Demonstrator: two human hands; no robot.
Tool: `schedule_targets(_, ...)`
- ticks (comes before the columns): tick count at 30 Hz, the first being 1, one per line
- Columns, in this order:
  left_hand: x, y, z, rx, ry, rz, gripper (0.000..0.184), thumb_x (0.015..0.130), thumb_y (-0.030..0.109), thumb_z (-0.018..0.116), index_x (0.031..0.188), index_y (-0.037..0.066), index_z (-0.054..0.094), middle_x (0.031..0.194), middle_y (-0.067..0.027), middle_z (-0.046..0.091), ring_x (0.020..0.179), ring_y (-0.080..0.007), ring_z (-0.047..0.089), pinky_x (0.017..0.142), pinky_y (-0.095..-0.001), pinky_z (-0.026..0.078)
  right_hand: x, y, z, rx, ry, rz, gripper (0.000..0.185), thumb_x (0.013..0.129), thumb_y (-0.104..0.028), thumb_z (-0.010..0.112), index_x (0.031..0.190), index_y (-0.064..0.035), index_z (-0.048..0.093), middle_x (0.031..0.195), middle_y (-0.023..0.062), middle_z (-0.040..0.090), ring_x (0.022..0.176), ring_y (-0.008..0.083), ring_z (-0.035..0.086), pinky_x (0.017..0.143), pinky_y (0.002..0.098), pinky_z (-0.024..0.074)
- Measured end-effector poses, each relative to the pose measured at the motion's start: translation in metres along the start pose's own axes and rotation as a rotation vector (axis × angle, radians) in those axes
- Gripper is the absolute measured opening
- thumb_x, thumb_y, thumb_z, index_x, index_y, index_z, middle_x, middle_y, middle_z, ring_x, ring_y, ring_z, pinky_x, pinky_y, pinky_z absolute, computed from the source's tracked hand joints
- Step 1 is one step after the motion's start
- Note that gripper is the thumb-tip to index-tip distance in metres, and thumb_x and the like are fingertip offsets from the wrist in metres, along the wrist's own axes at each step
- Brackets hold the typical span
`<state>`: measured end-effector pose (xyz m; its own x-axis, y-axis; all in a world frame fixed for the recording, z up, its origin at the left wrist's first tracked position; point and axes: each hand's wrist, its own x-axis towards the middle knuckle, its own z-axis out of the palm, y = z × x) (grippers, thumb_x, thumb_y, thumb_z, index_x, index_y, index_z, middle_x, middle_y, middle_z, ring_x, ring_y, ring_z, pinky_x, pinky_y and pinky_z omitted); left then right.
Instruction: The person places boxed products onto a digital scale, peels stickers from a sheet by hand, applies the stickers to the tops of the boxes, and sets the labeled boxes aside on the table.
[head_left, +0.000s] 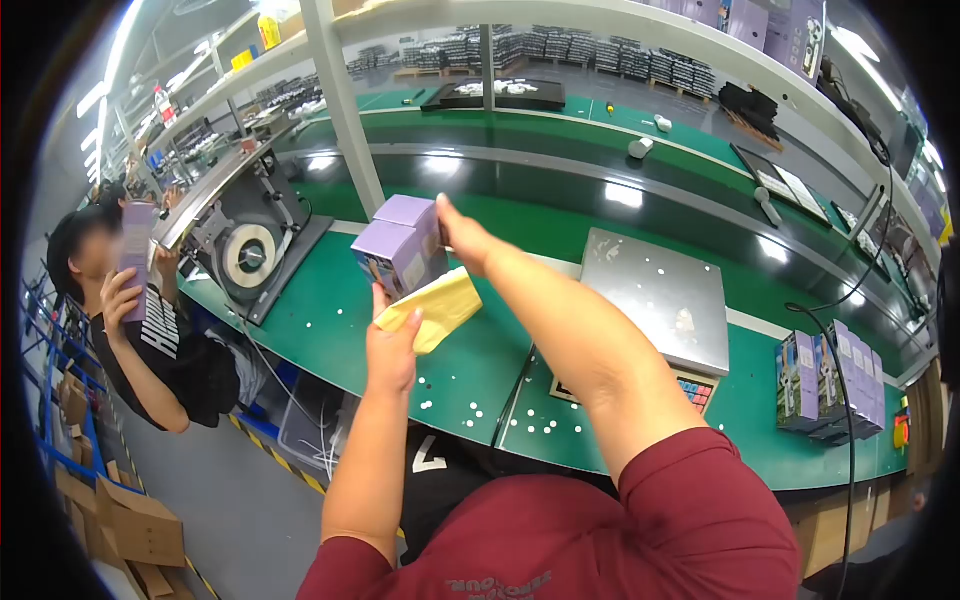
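Two purple cartons (387, 244), or one with a seam across its top, stand in front of me at the left centre. My left hand (393, 345) is closed on a folded yellow cloth (440, 312), thumb on top, with a finger reaching up by the carton's near side. Flat against the cartons' right side lies my right hand (462, 238), its fingers stretched out and partly hidden. Right of my hands, a weighing scale (655, 295) with a bare metal plate sits on the green table (460, 385). My right forearm crosses in front of it.
Several purple cartons (840, 375) stand at the right end. A labelling machine with a tape roll (250, 257) is at left, beside a co-worker (150, 340) holding a purple carton. A metal post (343, 105) and a hanging black cable (848, 430) flank the workspace. White dots speckle the table.
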<state>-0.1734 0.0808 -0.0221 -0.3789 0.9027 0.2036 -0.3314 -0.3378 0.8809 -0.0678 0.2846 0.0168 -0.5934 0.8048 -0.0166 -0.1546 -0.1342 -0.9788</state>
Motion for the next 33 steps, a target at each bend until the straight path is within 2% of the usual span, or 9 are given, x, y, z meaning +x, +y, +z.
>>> schedule_targets(4, -0.009, 0.023, 0.019, -0.071, 0.024, 0.019, 0.022, 0.093, -0.005, 0.067, 0.114, -0.009, 0.07, 0.164, -0.0285, 0.033, 0.15, -0.0349, 0.038, 0.123, -0.0465, 0.028, -0.043, -0.019, 0.001, -0.244, -0.082, -0.249, 0.066, 0.109, -0.053, 0.042, 0.143, 0.0023, 0.058, 0.14, 0.0227, 0.064, 0.133, 0.0297, 0.059, 0.113, 0.0364, 0.0417)
schedule_targets(8, -0.028, 0.055, 0.058, 0.052, -0.279, 0.269, 0.018, 0.091, -0.005, 0.068, 0.108, -0.006, 0.074, 0.166, -0.0299, 0.027, 0.154, -0.0344, 0.032, 0.123, -0.0452, 0.028, -0.158, -0.059, -0.023, -0.389, 0.299, -0.78, 0.053, 0.11, -0.036, 0.049, 0.139, 0.0068, 0.059, 0.124, 0.017, 0.072, 0.116, 0.0227, 0.067, 0.102, 0.0335, 0.0486)
schedule_targets(11, -0.028, 0.054, 0.107, 0.093, -0.609, 0.309, 0.014, 0.09, -0.003, 0.069, 0.103, -0.004, 0.076, 0.166, -0.0289, 0.029, 0.155, -0.0338, 0.031, 0.124, -0.045, 0.028, -0.256, -0.077, -0.065, -0.425, 0.555, -0.727, 0.04, 0.112, -0.02, 0.045, 0.136, 0.0072, 0.06, 0.12, 0.0108, 0.071, 0.109, 0.016, 0.065, 0.098, 0.0306, 0.0506)
schedule_targets(13, -0.032, 0.042, 0.149, -0.018, -0.709, 0.072, 0.013, 0.09, -0.002, 0.07, 0.102, -0.005, 0.075, 0.166, -0.0267, 0.031, 0.156, -0.033, 0.029, 0.123, -0.0438, 0.028, -0.298, -0.078, -0.089, -0.439, 0.643, -0.72, 0.039, 0.111, -0.018, 0.046, 0.137, 0.0078, 0.059, 0.12, 0.0111, 0.071, 0.108, 0.0157, 0.065, 0.097, 0.0301, 0.0511)
schedule_targets(20, -0.049, 0.005, 0.226, 0.032, -0.718, -0.143, 0.014, 0.092, 0.002, 0.072, 0.103, -0.006, 0.074, 0.16, -0.0223, 0.045, 0.146, -0.0308, 0.045, 0.117, -0.0416, 0.037, -0.365, -0.071, -0.137, -0.731, 0.998, -0.587, 0.038, 0.107, -0.011, 0.052, 0.139, 0.0103, 0.057, 0.123, 0.0107, 0.071, 0.111, 0.015, 0.064, 0.097, 0.0315, 0.0522)
schedule_targets(26, -0.04, 0.008, 0.211, 0.196, -0.655, -0.169, 0.013, 0.093, 0.001, 0.07, 0.104, -0.002, 0.075, 0.153, -0.0184, 0.055, 0.134, -0.0309, 0.059, 0.111, -0.0372, 0.044, -0.378, -0.076, -0.135, -0.777, 1.011, -0.726, 0.031, 0.096, -0.007, 0.063, 0.126, 0.0023, 0.068, 0.113, 0.0158, 0.073, 0.103, 0.0241, 0.069, 0.09, 0.035, 0.0535)
schedule_targets(29, -0.047, 0.026, 0.18, 0.592, -0.634, 0.674, 0.016, 0.089, -0.003, 0.07, 0.103, 0.001, 0.076, 0.133, -0.0161, 0.07, 0.121, -0.0312, 0.068, 0.104, -0.0362, 0.051, -0.402, -0.103, -0.117, -1.241, 1.022, -0.853, 0.028, 0.09, -0.004, 0.07, 0.118, 0.0018, 0.07, 0.107, 0.0145, 0.072, 0.1, 0.0217, 0.068, 0.086, 0.0337, 0.0526)
schedule_targets(31, -0.063, 0.038, 0.174, 0.574, -0.661, 0.596, 0.012, 0.091, -0.002, 0.069, 0.1, 0.0, 0.076, 0.124, -0.0159, 0.072, 0.118, -0.0326, 0.069, 0.101, -0.0375, 0.053, -0.414, -0.115, -0.101, -1.276, 0.597, -0.946, 0.03, 0.075, 0.0, 0.079, 0.103, -0.0038, 0.072, 0.093, 0.011, 0.069, 0.083, 0.0246, 0.064, 0.074, 0.0356, 0.0497)
schedule_targets(33, -0.075, 0.047, 0.174, 0.507, -0.721, 0.474, 0.009, 0.093, 0.001, 0.068, 0.094, -0.001, 0.076, 0.107, -0.0157, 0.078, 0.112, -0.0355, 0.072, 0.097, -0.0402, 0.056, -0.409, -0.118, -0.09, -1.286, 0.519, -0.932, 0.029, 0.072, 0.0, 0.079, 0.1, -0.0047, 0.072, 0.091, 0.0092, 0.068, 0.08, 0.0243, 0.062, 0.072, 0.0359, 0.0484)
